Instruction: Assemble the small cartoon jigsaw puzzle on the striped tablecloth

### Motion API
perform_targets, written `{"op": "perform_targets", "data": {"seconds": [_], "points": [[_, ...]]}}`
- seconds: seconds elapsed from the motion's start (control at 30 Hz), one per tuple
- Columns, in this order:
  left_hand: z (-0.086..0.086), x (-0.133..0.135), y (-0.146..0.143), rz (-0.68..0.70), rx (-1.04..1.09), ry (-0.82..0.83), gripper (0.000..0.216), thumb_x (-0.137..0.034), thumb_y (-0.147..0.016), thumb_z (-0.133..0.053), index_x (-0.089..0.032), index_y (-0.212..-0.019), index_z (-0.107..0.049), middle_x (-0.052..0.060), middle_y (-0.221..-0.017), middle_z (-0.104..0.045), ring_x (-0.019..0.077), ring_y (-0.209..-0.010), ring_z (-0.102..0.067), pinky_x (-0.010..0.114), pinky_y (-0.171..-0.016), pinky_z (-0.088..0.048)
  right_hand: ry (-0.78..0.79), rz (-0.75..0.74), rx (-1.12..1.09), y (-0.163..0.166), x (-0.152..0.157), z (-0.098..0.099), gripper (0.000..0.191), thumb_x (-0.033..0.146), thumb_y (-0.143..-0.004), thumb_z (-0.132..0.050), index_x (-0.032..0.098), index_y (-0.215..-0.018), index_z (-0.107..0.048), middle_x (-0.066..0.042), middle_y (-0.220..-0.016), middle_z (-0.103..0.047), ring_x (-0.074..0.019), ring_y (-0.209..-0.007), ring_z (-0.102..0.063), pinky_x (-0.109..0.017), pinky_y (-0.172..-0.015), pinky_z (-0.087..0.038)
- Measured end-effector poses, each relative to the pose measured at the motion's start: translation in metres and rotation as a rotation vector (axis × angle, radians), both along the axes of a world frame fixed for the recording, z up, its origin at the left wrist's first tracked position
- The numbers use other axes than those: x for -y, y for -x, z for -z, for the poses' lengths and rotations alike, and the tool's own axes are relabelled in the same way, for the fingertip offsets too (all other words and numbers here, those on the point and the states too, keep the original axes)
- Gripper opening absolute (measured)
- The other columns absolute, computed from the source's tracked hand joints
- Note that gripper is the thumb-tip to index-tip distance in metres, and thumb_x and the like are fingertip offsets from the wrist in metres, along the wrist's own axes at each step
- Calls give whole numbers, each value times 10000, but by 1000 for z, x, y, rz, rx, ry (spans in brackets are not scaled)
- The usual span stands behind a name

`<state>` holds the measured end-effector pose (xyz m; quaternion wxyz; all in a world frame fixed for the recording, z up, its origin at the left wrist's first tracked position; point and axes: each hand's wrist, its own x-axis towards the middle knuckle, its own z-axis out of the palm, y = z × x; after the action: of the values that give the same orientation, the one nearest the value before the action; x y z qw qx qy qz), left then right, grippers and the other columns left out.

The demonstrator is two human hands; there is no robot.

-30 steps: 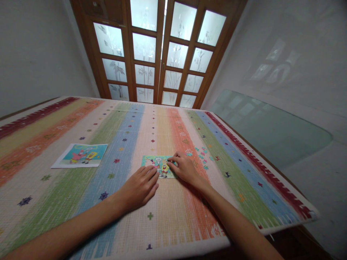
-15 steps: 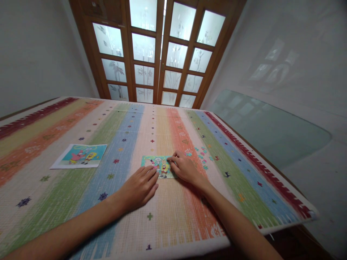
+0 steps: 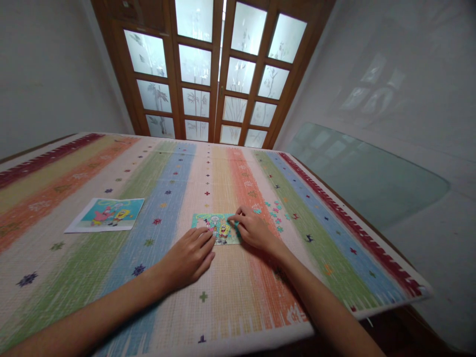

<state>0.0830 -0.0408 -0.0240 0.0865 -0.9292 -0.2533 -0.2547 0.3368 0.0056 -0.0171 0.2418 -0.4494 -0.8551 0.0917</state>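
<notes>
A partly assembled jigsaw puzzle [image 3: 224, 230] with cartoon figures lies flat on the striped tablecloth, in front of me. My left hand [image 3: 196, 252] rests on its lower left edge, fingers stretched and lying low. From the other side, my right hand [image 3: 254, 231] reaches over the puzzle's right part. Its index finger and thumb are bent together at the surface, while the other fingers curl in. Whatever lies under those fingertips is too small to make out. Several loose puzzle pieces [image 3: 275, 214], teal and pink, are scattered just beyond my right hand.
A printed picture sheet [image 3: 111, 216] with similar cartoon figures lies to the left. The striped tablecloth [image 3: 223, 297] covers the table, whose near edge runs below my arms. Wooden doors [image 3: 216, 99] with frosted panes stand behind, and a glass panel [image 3: 364, 168] is at the right wall.
The view has shifted very slightly. Both hands stay at the puzzle in nearly the same pose, with only a small shift of the right fingertips.
</notes>
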Motion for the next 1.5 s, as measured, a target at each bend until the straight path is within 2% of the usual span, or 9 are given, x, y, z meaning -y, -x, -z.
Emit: {"op": "perform_targets", "data": {"seconds": [0.17,0.3,0.5,0.67,0.8,1.0,1.2,1.3,1.5], "points": [[-3,1,0,3,6,19,300,-234,-1028,-437,-86,-1187,-643,164,-1143,-685,303,-1110,-602,484,-947,-539,-21,72,-51,-24,-13,-4,243,97,-918,-543,180,-989,-761,-66,-924,-604,-191,-862,-573,-320,-815,-455],[0,0,2,-9,11,45,291,-246,-1026,-447,-112,-1199,-639,147,-1149,-689,297,-1109,-608,491,-952,-544,-78,236,-65,-62,-25,-12,320,22,-822,-505,186,-929,-758,-63,-903,-623,-198,-871,-589,-311,-807,-450],[1,-2,3,3,50,56,295,-244,-1022,-458,-115,-1220,-634,147,-1139,-693,298,-1094,-611,493,-932,-551,-77,486,64,-123,-30,-21,346,23,-767,-502,179,-897,-781,-77,-852,-647,-224,-837,-616,-321,-808,-453],[1,-2,3,15,78,62,294,-235,-1012,-477,-128,-1237,-633,142,-1136,-696,296,-1095,-611,496,-949,-538,6,548,189,-151,-28,-21,354,36,-763,-527,187,-932,-797,-75,-886,-686,-213,-847,-631,-300,-825,-458],[2,-2,3,18,74,64,292,-228,-1008,-477,-123,-1234,-628,149,-1150,-694,297,-1105,-615,499,-952,-538,62,553,223,-158,-26,-21,304,82,-792,-540,185,-907,-801,-79,-877,-713,-205,-795,-641,-295,-802,-465],[2,-3,4,12,42,38,280,-239,-1015,-469,-108,-1205,-626,160,-1160,-692,301,-1091,-619,495,-937,-547,-16,621,245,-156,-29,-16,284,122,-852,-531,163,-974,-784,-107,-902,-712,-225,-853,-655,-299,-809,-459],[2,-3,4,20,50,49,290,-232,-1009,-474,-104,-1217,-628,165,-1160,-693,308,-1093,-612,507,-937,-545,-6,638,238,-151,-32,-7,225,242,-905,-569,174,-926,-783,-107,-893,-703,-225,-840,-643,-300,-781,-461],[1,-3,4,23,47,47,294,-232,-1013,-466,-99,-1216,-631,169,-1156,-693,310,-1091,-611,508,-932,-546,5,628,219,-149,-32,-4,192,273,-884,-621,177,-924,-782,-97,-892,-703,-216,-828,-641,-296,-780,-463],[1,-3,4,27,60,62,296,-229,-1007,-482,-124,-1242,-628,155,-1168,-691,305,-1106,-610,505,-949,-539,31,631,142,-145,-37,-3,122,220,-813,-639,167,-810,-749,-95,-851,-709,-214,-802,-644,-298,-774,-468]]}}
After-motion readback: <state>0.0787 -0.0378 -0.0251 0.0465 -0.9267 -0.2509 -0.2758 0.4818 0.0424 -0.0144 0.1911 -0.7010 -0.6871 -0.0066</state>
